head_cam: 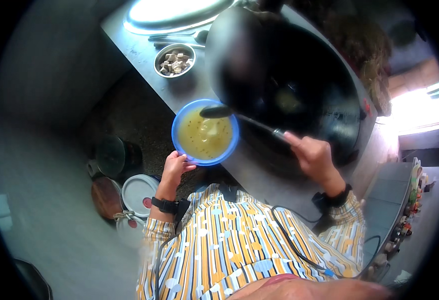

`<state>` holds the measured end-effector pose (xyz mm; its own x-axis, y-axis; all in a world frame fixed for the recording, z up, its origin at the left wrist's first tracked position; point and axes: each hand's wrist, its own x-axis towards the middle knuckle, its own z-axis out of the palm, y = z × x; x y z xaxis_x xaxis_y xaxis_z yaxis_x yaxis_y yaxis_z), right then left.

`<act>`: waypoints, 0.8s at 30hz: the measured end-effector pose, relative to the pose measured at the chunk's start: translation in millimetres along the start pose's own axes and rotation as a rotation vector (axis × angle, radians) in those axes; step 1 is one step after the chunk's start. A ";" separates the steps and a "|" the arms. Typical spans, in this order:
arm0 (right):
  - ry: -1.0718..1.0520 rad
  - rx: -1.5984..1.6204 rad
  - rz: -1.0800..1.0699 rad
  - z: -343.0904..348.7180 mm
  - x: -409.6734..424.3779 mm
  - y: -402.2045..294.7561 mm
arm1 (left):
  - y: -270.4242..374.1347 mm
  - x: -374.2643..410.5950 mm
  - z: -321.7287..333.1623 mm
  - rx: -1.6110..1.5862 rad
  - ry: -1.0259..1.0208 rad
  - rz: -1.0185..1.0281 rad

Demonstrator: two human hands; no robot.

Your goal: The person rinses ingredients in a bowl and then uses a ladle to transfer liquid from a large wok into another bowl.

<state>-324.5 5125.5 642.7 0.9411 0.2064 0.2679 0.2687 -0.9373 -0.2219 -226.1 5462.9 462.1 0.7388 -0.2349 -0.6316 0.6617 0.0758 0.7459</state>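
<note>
My left hand [173, 167] grips the lower left rim of a blue bowl [235, 140]. Yellowish soup [206, 144] with dark specks and a pale lump fills much of it. In my right hand [313, 159] is the handle of a metal ladle [216, 111]; its dark head is over the upper part of the bowl, and I cannot tell whether it touches the soup. Right of the bowl sits a large dark wok [335, 112], with a little yellowish liquid [287, 100] low inside and steam or haze over its left side.
A metal bowl of pale cubes [175, 62] stands on the counter [129, 41], near several utensils [174, 36] and a large shiny metal lid or tray [178, 17]. Below on the left are a white-lidded bucket [140, 195], a brown round container [106, 197] and a dark pot [110, 155].
</note>
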 end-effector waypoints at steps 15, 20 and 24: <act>-0.061 -0.259 1.091 117.0 -68.2 270.3 | 14.1 -14.8 0.2 0.001 0.046 -0.069; 0.039 0.220 1.088 170.6 -71.1 254.7 | 19.8 -17.1 0.7 0.028 0.032 -0.080; 0.109 1.109 1.484 168.6 -48.9 213.4 | 17.9 -19.5 -0.4 0.033 0.048 -0.079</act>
<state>-278.5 4962.8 424.2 0.4986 -0.5690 -0.6540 -0.6240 0.2881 -0.7264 -228.6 5469.2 487.7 0.6904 -0.1925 -0.6974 0.7141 0.0267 0.6996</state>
